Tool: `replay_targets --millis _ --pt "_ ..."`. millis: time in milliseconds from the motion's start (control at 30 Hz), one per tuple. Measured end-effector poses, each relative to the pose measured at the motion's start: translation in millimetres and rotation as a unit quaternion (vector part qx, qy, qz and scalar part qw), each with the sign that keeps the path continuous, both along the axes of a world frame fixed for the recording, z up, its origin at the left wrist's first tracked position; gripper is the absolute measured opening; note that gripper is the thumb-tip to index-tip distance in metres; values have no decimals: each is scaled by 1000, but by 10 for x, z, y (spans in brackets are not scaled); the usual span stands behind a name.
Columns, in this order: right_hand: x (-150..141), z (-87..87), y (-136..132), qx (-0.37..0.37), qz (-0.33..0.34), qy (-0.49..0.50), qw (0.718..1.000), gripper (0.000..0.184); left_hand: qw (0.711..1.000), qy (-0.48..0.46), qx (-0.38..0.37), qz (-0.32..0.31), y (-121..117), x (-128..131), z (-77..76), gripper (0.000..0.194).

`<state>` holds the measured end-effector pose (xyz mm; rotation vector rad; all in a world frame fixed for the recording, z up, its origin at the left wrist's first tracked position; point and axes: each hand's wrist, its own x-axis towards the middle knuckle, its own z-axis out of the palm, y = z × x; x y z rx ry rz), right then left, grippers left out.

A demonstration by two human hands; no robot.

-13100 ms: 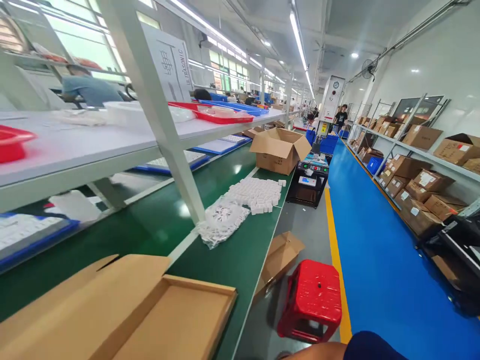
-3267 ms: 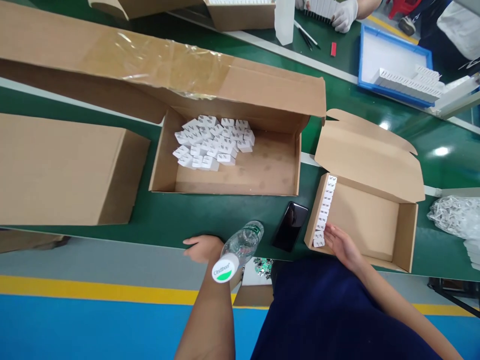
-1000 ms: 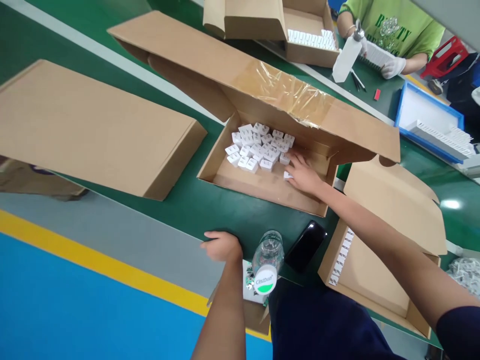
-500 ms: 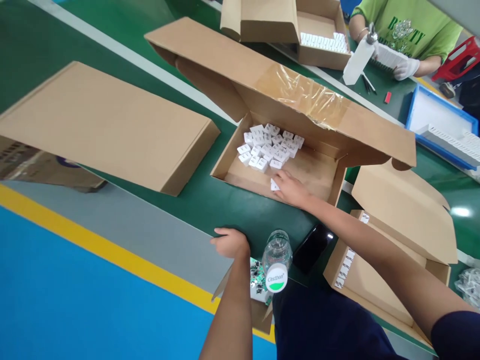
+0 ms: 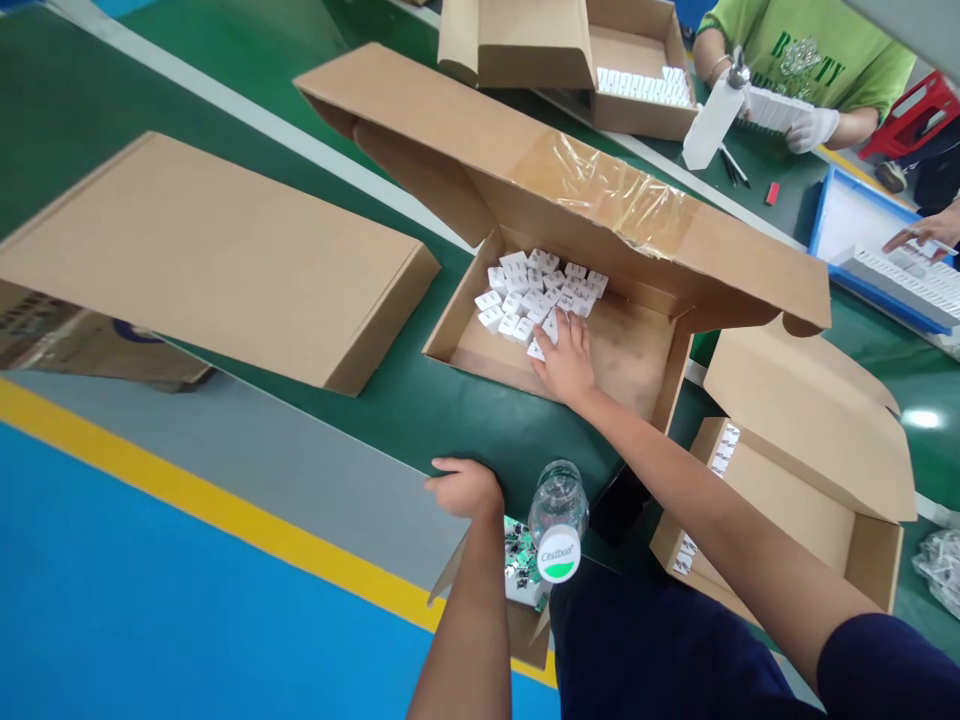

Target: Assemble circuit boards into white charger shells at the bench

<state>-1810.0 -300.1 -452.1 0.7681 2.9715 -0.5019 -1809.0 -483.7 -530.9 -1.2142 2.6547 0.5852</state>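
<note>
A factory packing line: a long green workbench (image 5: 420,440) stacked with brown cardboard cartons (image 5: 225,270), beside a blue-painted floor (image 5: 187,590) with a yellow stripe (image 5: 225,625) (a co-worker in white gloves (image 5: 811,130) across the bench).

"What's underfoot here?"

"A bright blue floor (image 5: 150,610), then a yellow stripe (image 5: 225,512) beside a grey floor strip (image 5: 225,440)."

"And the furniture?"

"A long green worktop (image 5: 67,110) with a white edge rail (image 5: 247,115), and a red plastic stool (image 5: 911,115) beyond it."

"Any light?"

"Just a white glare spot (image 5: 922,418) on the green."
</note>
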Motion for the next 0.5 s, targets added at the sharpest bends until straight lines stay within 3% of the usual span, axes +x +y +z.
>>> replay_targets --millis 300,500 --pt "-8 119 62 -5 48 -42 998 54 1000 -8 -5 -3 2 3 15 36" --pt "-153 183 12 -12 30 -86 996 68 1000 -12 -14 -10 -10 1 6 37"
